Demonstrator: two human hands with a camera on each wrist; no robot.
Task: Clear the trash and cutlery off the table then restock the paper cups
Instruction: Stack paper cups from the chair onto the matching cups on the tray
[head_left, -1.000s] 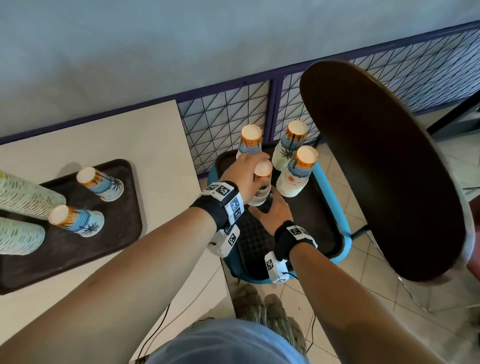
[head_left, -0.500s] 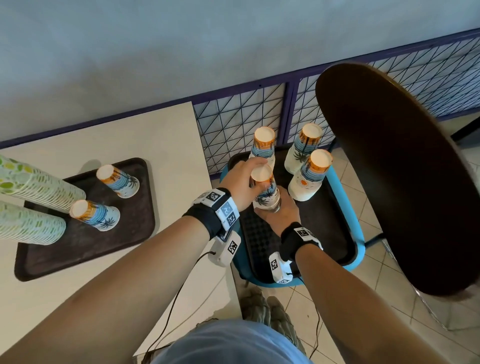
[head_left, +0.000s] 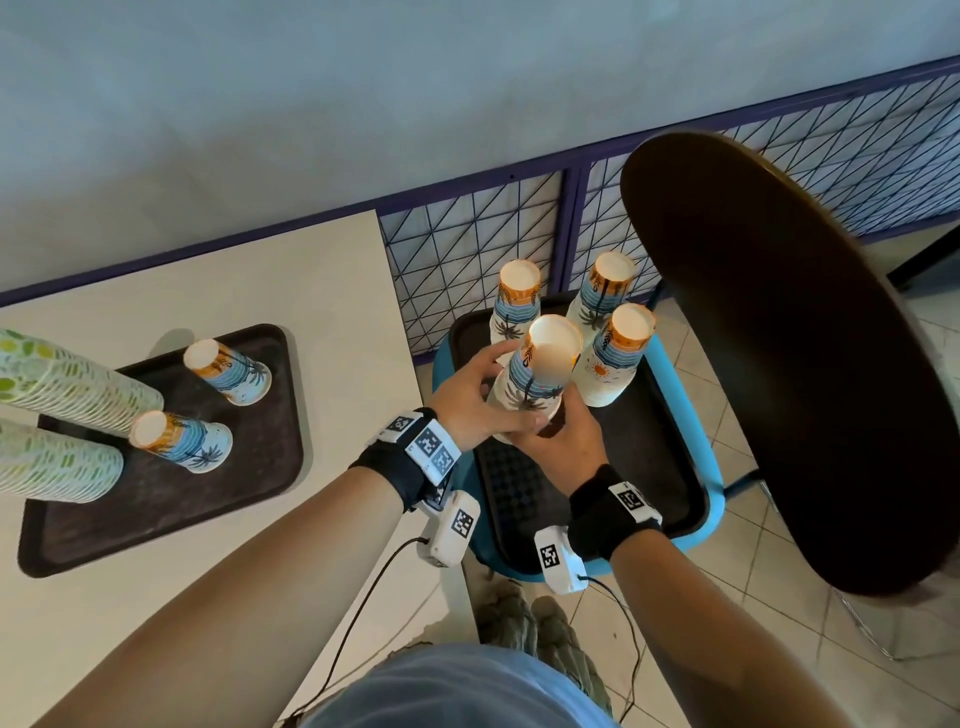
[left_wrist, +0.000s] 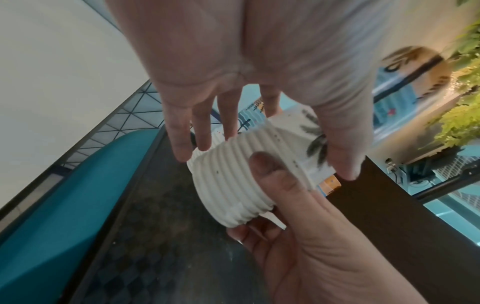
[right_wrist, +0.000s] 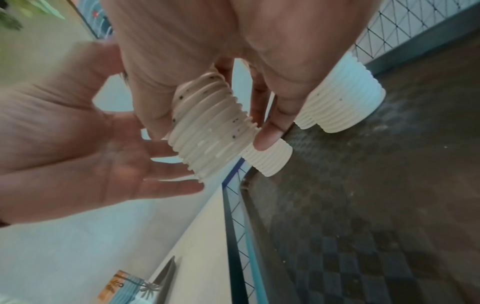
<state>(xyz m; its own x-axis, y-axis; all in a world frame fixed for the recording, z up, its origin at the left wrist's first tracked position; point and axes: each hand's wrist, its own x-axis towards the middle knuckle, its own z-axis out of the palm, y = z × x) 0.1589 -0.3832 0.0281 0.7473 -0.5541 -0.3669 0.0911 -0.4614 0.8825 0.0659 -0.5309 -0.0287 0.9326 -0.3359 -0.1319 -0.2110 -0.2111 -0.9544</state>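
Note:
A stack of upside-down paper cups (head_left: 540, 374) with a palm-tree print hangs above the dark tray (head_left: 649, 467) on the blue chair (head_left: 698, 467). My left hand (head_left: 483, 395) holds its side between thumb and fingers. My right hand (head_left: 556, 436) grips its lower end from the front. In the left wrist view the ribbed white rims of the stack (left_wrist: 233, 181) sit between both hands. In the right wrist view my fingers and thumb wrap the rims of the stack (right_wrist: 210, 127). Three more cup stacks (head_left: 615, 358) stand on that tray behind.
On the pale table (head_left: 260, 270) at left lies another dark tray (head_left: 208, 467) with two short printed cup stacks (head_left: 228, 371) and two tall green-patterned stacks (head_left: 67, 384). A dark round tabletop (head_left: 779, 364) looms at right. A wire-mesh fence (head_left: 467, 260) runs behind the chair.
The held stack has come up off the chair tray toward me, with both hands still on it. The other stacks have stayed where they were.

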